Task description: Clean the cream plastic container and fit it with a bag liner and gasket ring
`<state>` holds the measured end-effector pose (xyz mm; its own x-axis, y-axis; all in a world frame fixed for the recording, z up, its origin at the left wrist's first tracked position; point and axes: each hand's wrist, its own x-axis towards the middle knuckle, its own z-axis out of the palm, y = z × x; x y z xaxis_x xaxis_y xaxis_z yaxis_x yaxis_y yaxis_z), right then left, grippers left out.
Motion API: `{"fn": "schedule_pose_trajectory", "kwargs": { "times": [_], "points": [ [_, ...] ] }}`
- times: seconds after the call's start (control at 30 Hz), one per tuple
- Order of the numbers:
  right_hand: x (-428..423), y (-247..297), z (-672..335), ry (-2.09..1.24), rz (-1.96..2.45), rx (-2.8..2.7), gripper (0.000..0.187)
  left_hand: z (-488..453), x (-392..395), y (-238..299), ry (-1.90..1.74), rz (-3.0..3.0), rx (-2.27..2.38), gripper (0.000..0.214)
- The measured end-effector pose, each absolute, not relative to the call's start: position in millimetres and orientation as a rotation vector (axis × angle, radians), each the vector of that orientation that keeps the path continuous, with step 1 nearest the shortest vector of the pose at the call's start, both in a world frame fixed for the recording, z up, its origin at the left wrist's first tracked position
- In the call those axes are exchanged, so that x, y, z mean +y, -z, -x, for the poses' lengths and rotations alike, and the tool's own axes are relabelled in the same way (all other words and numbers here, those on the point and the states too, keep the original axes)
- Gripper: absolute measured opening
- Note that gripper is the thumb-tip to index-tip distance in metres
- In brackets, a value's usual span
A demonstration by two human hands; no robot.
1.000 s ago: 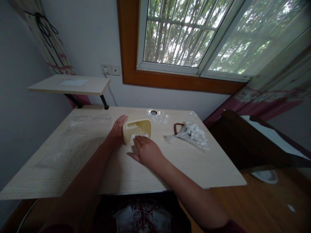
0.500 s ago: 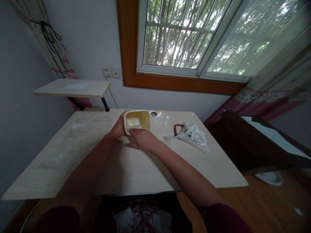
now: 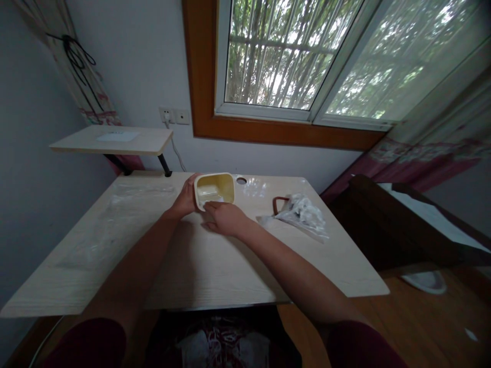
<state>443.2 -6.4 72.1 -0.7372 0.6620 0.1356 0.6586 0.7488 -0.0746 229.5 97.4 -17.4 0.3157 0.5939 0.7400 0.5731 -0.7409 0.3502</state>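
Observation:
A pale yellow, box-shaped plastic container (image 3: 229, 188) is tipped so its open top faces me, above the far part of the desk. My left hand (image 3: 185, 198) is closed around its left side, the fingers mostly hidden behind it. At the front rim, my right hand (image 3: 227, 218) has its fingertips over the edge and inside the container. Something small and whitish shows beside those fingertips, too blurred to name. The thumb of my right hand stays outside, below the rim.
On the desk's right lies a clear plastic bag (image 3: 305, 215) of white, crumpled material, beside a reddish-brown loop (image 3: 275, 204). Clear plastic film (image 3: 103, 230) covers the left. A raised shelf (image 3: 115, 140) bears a white paper. Behind the container is a round cable hole (image 3: 241, 181).
My right fingertips have shifted slightly along the container's front rim. The container has tilted a little, still in my left hand. The bag has stayed put.

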Motion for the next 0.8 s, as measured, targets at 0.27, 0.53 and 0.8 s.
{"fn": "schedule_pose_trajectory", "kwargs": {
  "times": [0.27,0.53,0.8],
  "points": [
    [3,-60,-438,-0.095,1.039,-2.847,0.087,-225,103,30,-1.443,-2.685,1.034,0.097],
    [-2,-75,-432,0.024,1.59,-2.837,0.086,-230,98,25,-1.421,-2.61,1.097,0.093],
    [1,-83,-438,-0.323,1.146,-2.879,0.046,-228,98,33,-1.527,-2.641,1.028,0.094]
  ]
}}
